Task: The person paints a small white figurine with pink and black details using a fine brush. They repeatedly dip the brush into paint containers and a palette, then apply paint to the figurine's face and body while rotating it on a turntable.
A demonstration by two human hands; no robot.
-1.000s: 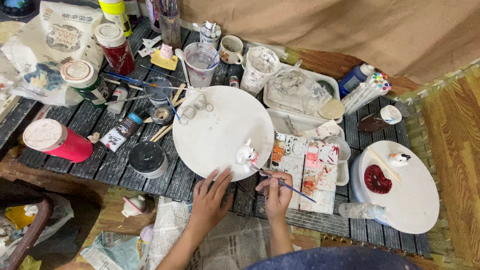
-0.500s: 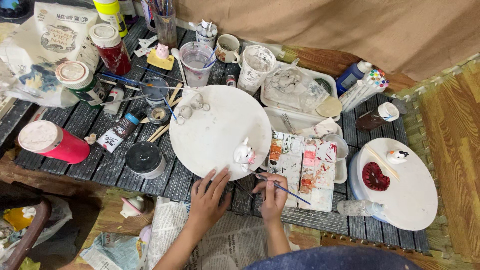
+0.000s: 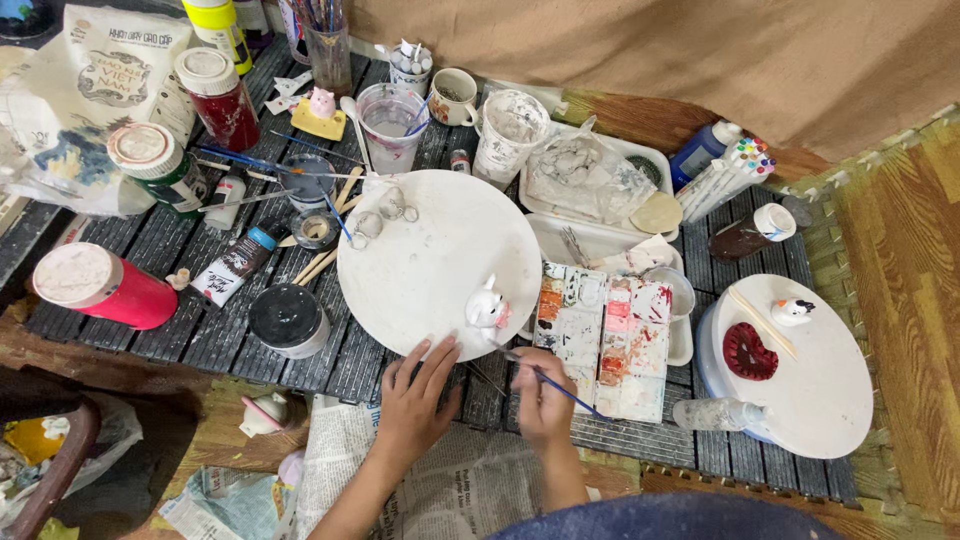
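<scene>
A small white and pink figurine (image 3: pixel 487 307) stands near the front right edge of a round white turntable (image 3: pixel 420 260). My left hand (image 3: pixel 415 400) rests with fingers spread on the turntable's front rim, holding nothing. My right hand (image 3: pixel 542 392) grips a thin blue-handled paintbrush (image 3: pixel 555 387) whose tip points at the figurine's base. A paint-stained palette (image 3: pixel 605 335) lies just right of my right hand.
Red-filled jars (image 3: pixel 100 285) and a green jar (image 3: pixel 160 170) stand at left, with a black lid (image 3: pixel 288 318), paint tubes, a water cup (image 3: pixel 388 125), mugs and white trays (image 3: pixel 600 195). A second round board (image 3: pixel 815 375) with a red heart sits at right. Newspaper (image 3: pixel 450 480) lies below.
The view has shifted slightly. My left hand has slid up to the turntable's rim, and my right hand with the brush stays close to the figurine.
</scene>
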